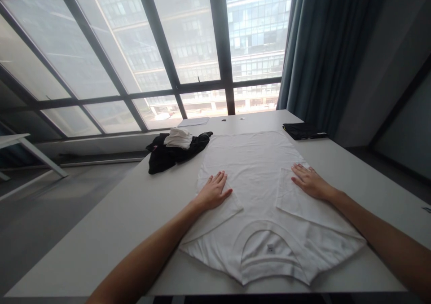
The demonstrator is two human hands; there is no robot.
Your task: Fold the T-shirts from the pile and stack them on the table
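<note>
A white T-shirt [256,174] lies spread on the white table, its collar toward the near edge and its hem at the far side. Both sleeves are folded inward over the body. My left hand [214,191] rests flat on the left side of the shirt, by the folded sleeve, fingers spread. On the right folded sleeve my right hand [311,182] lies flat, its fingers pointing up and left. Neither hand grips anything. A small label shows inside the collar.
Crumpled black clothing [164,156] with a white cloth [179,138] on top sits at the table's left edge. Folded black fabric [303,131] lies at the far right. Behind the white table [111,214] are windows and a dark curtain [313,57].
</note>
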